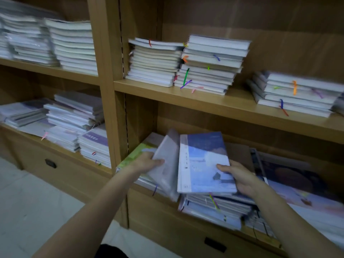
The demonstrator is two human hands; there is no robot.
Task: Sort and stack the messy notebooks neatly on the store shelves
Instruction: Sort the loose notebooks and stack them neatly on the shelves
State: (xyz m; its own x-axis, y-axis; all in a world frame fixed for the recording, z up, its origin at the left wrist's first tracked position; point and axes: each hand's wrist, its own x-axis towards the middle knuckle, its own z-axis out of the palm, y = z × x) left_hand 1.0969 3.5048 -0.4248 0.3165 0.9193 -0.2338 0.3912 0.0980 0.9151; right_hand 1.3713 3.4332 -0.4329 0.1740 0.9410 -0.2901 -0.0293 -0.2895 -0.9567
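Observation:
On the lower shelf a blue-and-white notebook (202, 162) lies on top of an untidy pile (214, 207). My right hand (240, 177) grips its right edge, thumb on the cover. Left of it a pale grey notebook (165, 164) is tilted up and blurred, held by my left hand (147, 162). Under that hand lies a green-covered notebook (134, 155). More notebooks with dark and pictured covers (290, 175) spread out to the right on the same shelf.
The upper shelf board (204, 101) carries three stacks with coloured ribbon markers (154, 62), (210, 66), (297, 94). The left bay holds further stacks (72, 45), (74, 112). Drawers with dark handles (215, 243) sit below. A white tiled floor (28, 211) lies at the lower left.

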